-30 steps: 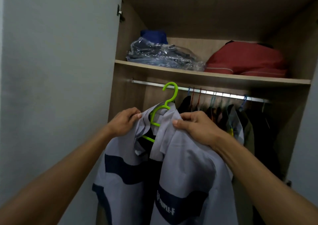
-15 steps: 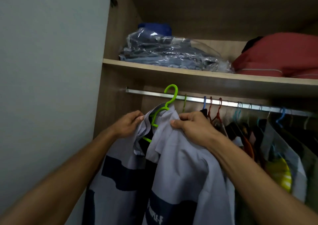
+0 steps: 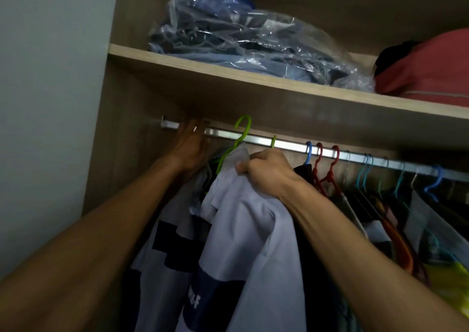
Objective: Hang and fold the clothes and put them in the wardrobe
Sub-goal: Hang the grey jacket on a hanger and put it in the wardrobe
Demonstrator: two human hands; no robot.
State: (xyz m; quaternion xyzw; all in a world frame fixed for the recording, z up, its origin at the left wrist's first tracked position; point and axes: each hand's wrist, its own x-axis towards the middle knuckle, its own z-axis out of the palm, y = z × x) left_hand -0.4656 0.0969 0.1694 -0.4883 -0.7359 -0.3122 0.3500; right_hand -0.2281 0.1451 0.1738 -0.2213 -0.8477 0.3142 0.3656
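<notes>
A wood-grain wardrobe (image 3: 152, 98) stands against a pale wall; its shelf (image 3: 253, 78) carries bagged clothes above a metal rail (image 3: 286, 145) hung with coloured hangers. The right hand (image 3: 264, 172) grips the collar of a grey, navy-banded shirt (image 3: 243, 243), which hangs lengthwise downward. Its green hanger (image 3: 241, 139) has its hook upward at the rail, while the left hand (image 3: 191, 149) reaches up to the rail's left end, its grasp unclear.

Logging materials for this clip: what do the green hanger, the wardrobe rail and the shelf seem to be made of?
Green hanger: probably plastic, a smooth, evenly bright moulded hook. Rail: looks like metal, a flat silvery bar with a dull sheen, perhaps aluminium. Shelf: pale wood-grain board, likely laminate, matte; the core does not show.
</notes>
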